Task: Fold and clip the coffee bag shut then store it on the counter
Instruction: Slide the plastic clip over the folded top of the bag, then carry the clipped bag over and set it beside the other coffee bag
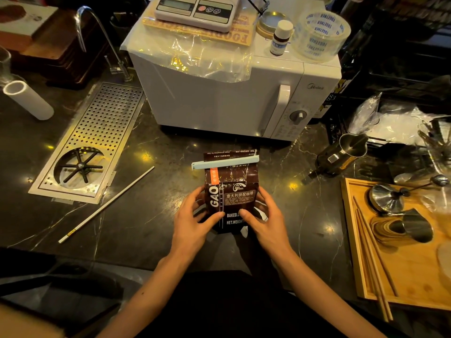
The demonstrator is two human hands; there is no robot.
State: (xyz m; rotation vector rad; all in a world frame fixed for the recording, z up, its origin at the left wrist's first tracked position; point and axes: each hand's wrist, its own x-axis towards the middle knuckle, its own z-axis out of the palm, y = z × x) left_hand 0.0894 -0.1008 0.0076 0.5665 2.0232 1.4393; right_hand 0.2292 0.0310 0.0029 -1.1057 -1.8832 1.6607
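Note:
A dark brown coffee bag [231, 189] with white lettering stands on the black marble counter [151, 215], just in front of the microwave. A pale blue clip [225, 162] is clamped across its folded top. My left hand [195, 215] grips the bag's lower left side, thumb on the front. My right hand [263, 215] grips the lower right side, thumb pressed on the front beside the left thumb.
A white microwave [219, 93] stands right behind the bag, with a scale, a small bottle and a tape roll on top. A perforated steel drain tray [97, 132] and a white straw [107, 203] lie left. A wooden tray [400, 264] with metal tools and a steel pitcher [341, 152] are right.

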